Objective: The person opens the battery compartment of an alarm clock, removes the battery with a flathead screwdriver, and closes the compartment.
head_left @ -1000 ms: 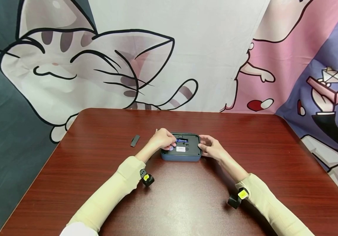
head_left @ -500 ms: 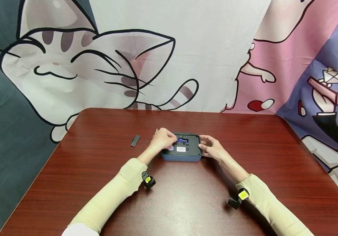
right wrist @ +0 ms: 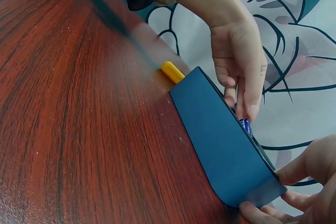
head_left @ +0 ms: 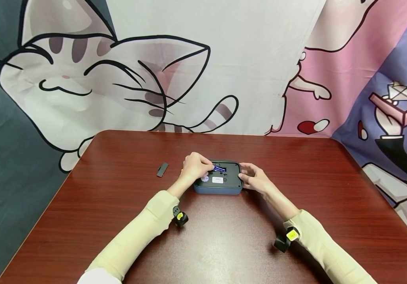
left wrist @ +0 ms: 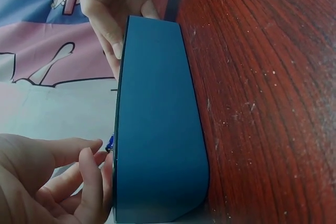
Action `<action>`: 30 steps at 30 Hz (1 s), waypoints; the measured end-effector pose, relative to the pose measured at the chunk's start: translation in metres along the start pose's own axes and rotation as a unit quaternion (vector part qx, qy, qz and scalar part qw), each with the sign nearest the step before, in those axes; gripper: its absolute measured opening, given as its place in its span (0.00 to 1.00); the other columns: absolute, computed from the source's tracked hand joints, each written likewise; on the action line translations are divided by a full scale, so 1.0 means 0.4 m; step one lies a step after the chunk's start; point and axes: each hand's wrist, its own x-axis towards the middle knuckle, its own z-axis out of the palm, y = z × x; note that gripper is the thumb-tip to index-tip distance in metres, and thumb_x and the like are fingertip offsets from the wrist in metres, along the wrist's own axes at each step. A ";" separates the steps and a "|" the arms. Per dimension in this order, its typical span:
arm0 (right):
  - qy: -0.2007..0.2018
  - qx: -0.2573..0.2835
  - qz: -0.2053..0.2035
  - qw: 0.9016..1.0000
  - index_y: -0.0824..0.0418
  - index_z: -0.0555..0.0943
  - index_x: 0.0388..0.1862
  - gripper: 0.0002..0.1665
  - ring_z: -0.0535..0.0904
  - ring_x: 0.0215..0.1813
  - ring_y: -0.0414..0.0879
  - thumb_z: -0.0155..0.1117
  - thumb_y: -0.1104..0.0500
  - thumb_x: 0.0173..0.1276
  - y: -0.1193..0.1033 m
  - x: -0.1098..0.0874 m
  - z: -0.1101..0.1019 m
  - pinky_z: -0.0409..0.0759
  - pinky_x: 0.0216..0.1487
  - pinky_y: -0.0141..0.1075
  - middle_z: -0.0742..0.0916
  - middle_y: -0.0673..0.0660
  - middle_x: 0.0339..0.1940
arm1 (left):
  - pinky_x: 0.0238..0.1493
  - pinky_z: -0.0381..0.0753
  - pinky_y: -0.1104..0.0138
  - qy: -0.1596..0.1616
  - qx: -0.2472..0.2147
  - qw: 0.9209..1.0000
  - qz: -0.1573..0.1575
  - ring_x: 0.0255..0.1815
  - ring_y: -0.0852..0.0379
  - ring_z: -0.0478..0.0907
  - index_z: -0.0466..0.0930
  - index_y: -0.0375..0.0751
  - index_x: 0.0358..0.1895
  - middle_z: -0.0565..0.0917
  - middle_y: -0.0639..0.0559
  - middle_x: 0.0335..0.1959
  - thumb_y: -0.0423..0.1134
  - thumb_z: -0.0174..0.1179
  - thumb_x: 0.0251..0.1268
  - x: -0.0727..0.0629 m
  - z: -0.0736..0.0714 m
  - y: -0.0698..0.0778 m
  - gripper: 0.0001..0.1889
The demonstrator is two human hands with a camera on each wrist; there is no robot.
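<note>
A rounded blue box-shaped device (head_left: 218, 189) lies on the table with its dark underside up, a white label on it and a battery compartment uncovered. My left hand (head_left: 195, 167) reaches over its left part, pinching the near end of a blue battery (head_left: 219, 169) between thumb and fingertips. The battery slants at the compartment; in the right wrist view its blue end (right wrist: 245, 125) pokes out above the edge, below those fingertips. At the right end, my right hand (head_left: 254, 179) grips the device, thumb on the upper rim and fingers around its side.
A small dark battery cover (head_left: 162, 169) lies on the brown wooden table (head_left: 210, 236), left of the device. In the right wrist view a yellow rounded piece (right wrist: 172, 72) shows at the device's far end. A cartoon-printed cloth (head_left: 260, 67) hangs behind the table.
My left hand has shifted slightly up and right, and the battery in its fingertips sits at a steeper slant. The right hand and the device have stayed in place.
</note>
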 end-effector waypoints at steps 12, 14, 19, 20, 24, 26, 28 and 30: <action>-0.002 0.000 0.002 1.000 0.65 0.61 0.71 0.30 0.77 0.46 0.39 0.53 0.65 0.71 0.000 0.000 0.003 0.82 0.41 0.30 0.73 0.70 0.62 | 0.63 0.69 0.54 -0.009 -0.003 1.000 0.007 0.22 0.61 0.83 0.90 0.44 0.34 0.89 0.50 0.25 0.41 0.73 0.50 0.003 0.003 -0.006 0.08; 0.001 0.000 0.005 1.000 0.64 0.62 0.71 0.30 0.77 0.45 0.39 0.53 0.65 0.72 -0.001 0.001 0.002 0.82 0.41 0.31 0.73 0.70 0.62 | 0.68 0.64 0.53 -0.015 0.001 1.000 0.015 0.25 0.58 0.85 0.90 0.43 0.35 0.89 0.49 0.26 0.40 0.72 0.52 0.005 0.003 -0.005 0.08; 0.003 -0.004 0.003 1.000 0.64 0.62 0.71 0.30 0.77 0.47 0.40 0.53 0.65 0.72 -0.002 0.002 -0.002 0.82 0.43 0.33 0.73 0.71 0.63 | 0.74 0.54 0.51 -0.026 0.010 0.999 0.024 0.24 0.58 0.85 0.90 0.41 0.38 0.89 0.47 0.28 0.39 0.70 0.55 0.009 0.004 0.000 0.08; 0.002 -0.004 0.003 1.000 0.64 0.62 0.71 0.30 0.77 0.47 0.41 0.53 0.65 0.72 -0.001 0.003 -0.002 0.82 0.43 0.33 0.73 0.71 0.63 | 0.74 0.54 0.51 -0.026 0.012 0.999 0.023 0.23 0.59 0.85 0.90 0.41 0.37 0.89 0.47 0.29 0.39 0.69 0.56 0.010 0.004 0.001 0.08; 0.001 -0.005 0.005 1.000 0.64 0.62 0.71 0.30 0.77 0.47 0.41 0.53 0.65 0.72 0.000 0.005 -0.002 0.82 0.44 0.34 0.73 0.70 0.63 | 0.67 0.66 0.56 -0.027 0.012 1.000 0.008 0.21 0.62 0.84 0.90 0.42 0.37 0.89 0.47 0.32 0.39 0.69 0.56 0.010 0.005 0.004 0.07; 0.000 -0.006 0.004 1.000 0.64 0.62 0.71 0.30 0.77 0.47 0.41 0.53 0.65 0.72 0.001 0.005 -0.002 0.82 0.44 0.33 0.73 0.70 0.63 | 0.59 0.74 0.62 -0.028 0.008 1.000 0.001 0.21 0.62 0.84 0.90 0.42 0.36 0.89 0.47 0.33 0.39 0.69 0.56 0.011 0.007 0.005 0.07; 0.000 -0.005 0.003 1.000 0.64 0.62 0.71 0.30 0.77 0.47 0.41 0.53 0.65 0.72 0.000 0.004 -0.003 0.82 0.44 0.33 0.74 0.70 0.63 | 0.47 0.80 0.69 -0.029 0.002 1.000 -0.003 0.22 0.62 0.85 0.90 0.42 0.37 0.89 0.46 0.33 0.39 0.69 0.57 0.012 0.008 0.007 0.07; 0.000 -0.005 0.001 1.000 0.65 0.62 0.71 0.30 0.77 0.47 0.40 0.53 0.65 0.71 0.000 0.004 -0.003 0.82 0.43 0.33 0.74 0.70 0.63 | 0.36 0.81 0.74 -0.031 -0.002 1.000 -0.002 0.23 0.61 0.86 0.90 0.42 0.37 0.89 0.47 0.33 0.39 0.69 0.57 0.013 0.009 0.008 0.07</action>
